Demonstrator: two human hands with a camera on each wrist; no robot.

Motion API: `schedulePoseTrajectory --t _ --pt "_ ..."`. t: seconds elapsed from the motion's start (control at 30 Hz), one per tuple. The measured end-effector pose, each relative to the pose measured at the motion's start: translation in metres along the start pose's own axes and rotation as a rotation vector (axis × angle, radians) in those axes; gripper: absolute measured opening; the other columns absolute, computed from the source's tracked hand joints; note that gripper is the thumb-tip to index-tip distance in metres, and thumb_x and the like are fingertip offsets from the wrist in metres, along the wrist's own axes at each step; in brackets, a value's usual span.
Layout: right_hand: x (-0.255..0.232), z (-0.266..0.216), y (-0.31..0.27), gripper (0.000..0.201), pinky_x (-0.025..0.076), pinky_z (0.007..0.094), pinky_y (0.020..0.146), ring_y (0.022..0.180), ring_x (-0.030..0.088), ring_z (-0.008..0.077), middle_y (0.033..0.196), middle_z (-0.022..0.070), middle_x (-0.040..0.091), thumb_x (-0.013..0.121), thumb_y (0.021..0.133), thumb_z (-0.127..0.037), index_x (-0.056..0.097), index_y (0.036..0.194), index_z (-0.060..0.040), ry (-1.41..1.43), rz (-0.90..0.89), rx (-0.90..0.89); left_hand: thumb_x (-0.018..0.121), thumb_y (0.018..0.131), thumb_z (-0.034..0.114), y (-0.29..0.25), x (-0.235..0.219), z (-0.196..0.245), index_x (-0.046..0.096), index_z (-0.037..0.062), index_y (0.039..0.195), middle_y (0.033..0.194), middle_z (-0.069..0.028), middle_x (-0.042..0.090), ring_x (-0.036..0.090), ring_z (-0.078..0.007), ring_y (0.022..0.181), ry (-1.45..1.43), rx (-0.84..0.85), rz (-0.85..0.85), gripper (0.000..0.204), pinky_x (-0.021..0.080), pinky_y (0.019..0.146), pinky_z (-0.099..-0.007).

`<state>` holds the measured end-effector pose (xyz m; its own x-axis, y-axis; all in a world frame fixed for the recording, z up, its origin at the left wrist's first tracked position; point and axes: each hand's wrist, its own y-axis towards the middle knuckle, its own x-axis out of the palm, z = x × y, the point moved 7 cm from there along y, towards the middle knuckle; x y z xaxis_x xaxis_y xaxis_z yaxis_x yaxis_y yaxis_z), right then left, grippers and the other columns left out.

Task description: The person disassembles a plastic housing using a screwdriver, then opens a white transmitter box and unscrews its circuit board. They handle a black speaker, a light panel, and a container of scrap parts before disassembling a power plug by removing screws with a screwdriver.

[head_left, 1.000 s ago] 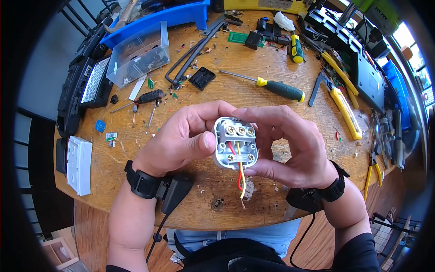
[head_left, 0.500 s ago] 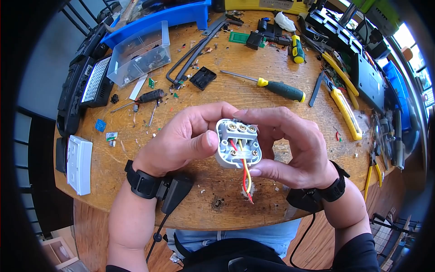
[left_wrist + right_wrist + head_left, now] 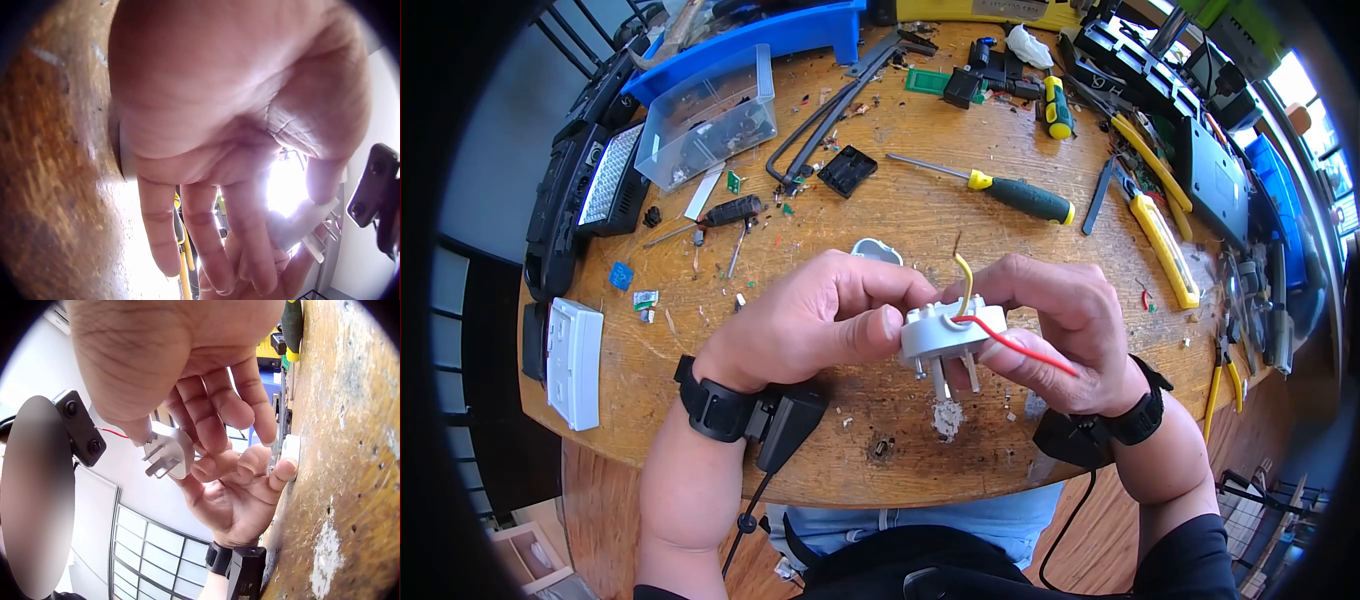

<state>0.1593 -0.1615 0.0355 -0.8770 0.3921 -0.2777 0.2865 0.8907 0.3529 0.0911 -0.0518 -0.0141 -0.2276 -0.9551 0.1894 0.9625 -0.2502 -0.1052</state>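
Above the near part of the table, a white three-pin plug [image 3: 925, 338] is held tilted, its metal pins pointing down toward the person. My left hand [image 3: 815, 315] pinches its left side between thumb and fingers. From the other side my right hand [image 3: 1065, 325] grips it, thumb near the wire edge. A red wire [image 3: 1035, 353] runs out to the right over the right thumb, and a yellow wire [image 3: 965, 275] with a bare end sticks up. The right wrist view shows the pins of the plug [image 3: 178, 447]. Behind the hands lies a white plug cover [image 3: 877, 250], partly hidden.
A green-and-yellow screwdriver [image 3: 1020, 200] lies beyond the hands, with a black plastic case [image 3: 847, 172] left of it. A yellow utility knife [image 3: 1165, 250] and pliers [image 3: 1225, 370] are at right. A clear box [image 3: 710, 120] stands back left, near a white fixture [image 3: 575, 365].
The plug has been turned: its screw terminals faced up before, and now the side and pins show. The wires, which hung toward the person, now point up and right. The cover behind has come into view.
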Motion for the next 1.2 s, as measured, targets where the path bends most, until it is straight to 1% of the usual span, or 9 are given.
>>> schedulePoseTrajectory --t 0.03,0.43,0.53,0.63,0.7,0.8,1.07,1.13,1.2 --pt "0.0 -0.001 0.0 0.026 0.047 0.0237 0.056 0.061 0.063 0.0125 0.069 0.0071 0.063 0.065 0.085 -0.021 0.061 0.092 0.0033 0.0 0.0 0.001 0.055 0.086 0.054 0.0 0.003 0.006 0.06 -0.0025 0.103 0.081 0.0025 0.057 0.045 -0.0027 0.07 0.006 0.143 -0.048 0.059 0.033 0.057 -0.0179" --pt "-0.001 -0.004 0.003 0.027 0.047 0.0229 0.055 0.058 0.064 0.0121 0.063 0.0066 0.065 0.061 0.088 -0.024 0.064 0.083 0.0026 0.03 -0.039 0.069 0.05 0.089 0.053 -0.003 0.003 0.004 0.064 -0.0009 0.091 0.066 0.0064 0.046 0.035 -0.004 0.06 0.067 0.099 -0.04 0.056 0.028 0.053 -0.0206" --pt "-0.001 -0.004 0.003 0.028 0.047 0.0231 0.055 0.058 0.064 0.0122 0.064 0.0069 0.065 0.06 0.089 -0.024 0.064 0.083 0.0029 0.036 -0.033 0.073 0.048 0.09 0.052 -0.006 0.002 -0.004 0.065 -0.0003 0.088 0.066 0.0063 0.046 0.034 -0.0039 0.059 -0.002 0.023 -0.02 0.055 0.027 0.052 -0.0209" --pt "-0.002 -0.001 0.002 0.029 0.046 0.024 0.052 0.054 0.061 0.0129 0.06 0.0079 0.063 0.061 0.088 -0.025 0.064 0.08 0.0028 0.034 -0.007 0.096 0.047 0.091 0.05 -0.008 -0.003 -0.008 0.065 0.0 0.085 0.066 0.0063 0.046 0.034 -0.0035 0.06 0.042 0.036 -0.034 0.054 0.026 0.052 -0.0208" --pt "-0.004 0.0 0.002 0.031 0.043 0.0256 0.049 0.05 0.057 0.0136 0.055 0.0092 0.058 0.063 0.086 -0.027 0.063 0.077 0.0025 -0.084 0.006 0.064 0.047 0.092 0.05 -0.007 0.001 -0.004 0.064 0.0 0.083 0.066 0.0063 0.046 0.034 -0.0033 0.06 0.011 0.03 -0.012 0.053 0.026 0.053 -0.0208" --pt "-0.004 0.003 0.001 0.033 0.041 0.0268 0.048 0.048 0.054 0.0143 0.053 0.0097 0.054 0.064 0.085 -0.029 0.063 0.075 0.0021 -0.055 0.029 0.079 0.046 0.093 0.049 -0.007 0.001 -0.002 0.064 0.0 0.081 0.066 0.0062 0.047 0.034 -0.0029 0.061 -0.02 0.022 0.005 0.053 0.025 0.053 -0.0209" --pt "-0.003 0.003 0.001 0.033 0.04 0.0265 0.047 0.047 0.053 0.0138 0.052 0.0092 0.054 0.063 0.086 -0.029 0.063 0.074 0.0017 -0.049 0.022 0.099 0.044 0.094 0.046 -0.009 -0.003 -0.004 0.065 -0.0005 0.081 0.065 0.0067 0.045 0.031 -0.0026 0.06 0.003 0.034 -0.012 0.053 0.023 0.052 -0.0213" --pt "-0.003 0.003 0.001 0.033 0.04 0.0267 0.047 0.047 0.052 0.0138 0.052 0.0091 0.054 0.063 0.086 -0.029 0.063 0.074 0.0014 -0.046 0.023 0.099 0.047 0.094 0.036 -0.012 -0.007 -0.009 0.062 -0.0028 0.092 0.091 -0.0069 0.063 0.055 -0.012 0.083 -0.07 -0.037 0.009 0.041 0.042 0.075 -0.0265" --pt "-0.003 0.004 0.0 0.033 0.04 0.0272 0.048 0.047 0.052 0.0141 0.053 0.0091 0.055 0.062 0.087 -0.029 0.063 0.073 0.0009 -0.045 0.003 0.136 0.047 0.094 0.036 -0.008 0.0 0.002 0.061 -0.003 0.093 0.091 -0.0071 0.064 0.055 -0.0122 0.083 -0.097 0.011 -0.025 0.041 0.042 0.075 -0.0268"
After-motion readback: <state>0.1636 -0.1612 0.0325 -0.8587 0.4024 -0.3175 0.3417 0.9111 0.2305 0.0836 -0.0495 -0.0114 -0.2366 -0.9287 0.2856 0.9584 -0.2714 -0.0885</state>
